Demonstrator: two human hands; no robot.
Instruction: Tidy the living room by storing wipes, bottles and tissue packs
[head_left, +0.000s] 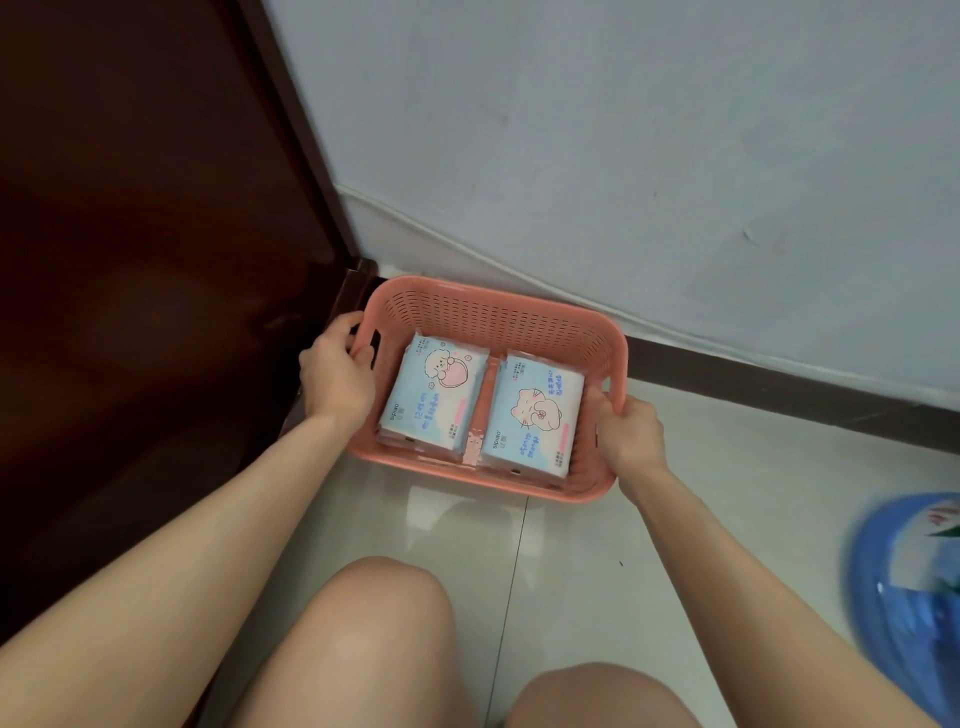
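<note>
Though beside door (130, 260), basket (493, 299) ends in left hand (335, 374), right hand (631, 434).

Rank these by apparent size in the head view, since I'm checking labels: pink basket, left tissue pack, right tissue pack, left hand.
1. pink basket
2. left tissue pack and right tissue pack: alike, unranked
3. left hand, gripping the basket's handle

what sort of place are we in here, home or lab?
Most likely a home, in a floor-level corner: pale glossy floor tiles, a painted wall with dark skirting, a dark wooden panel at left, and a pink plastic basket of tissue packs.
</note>
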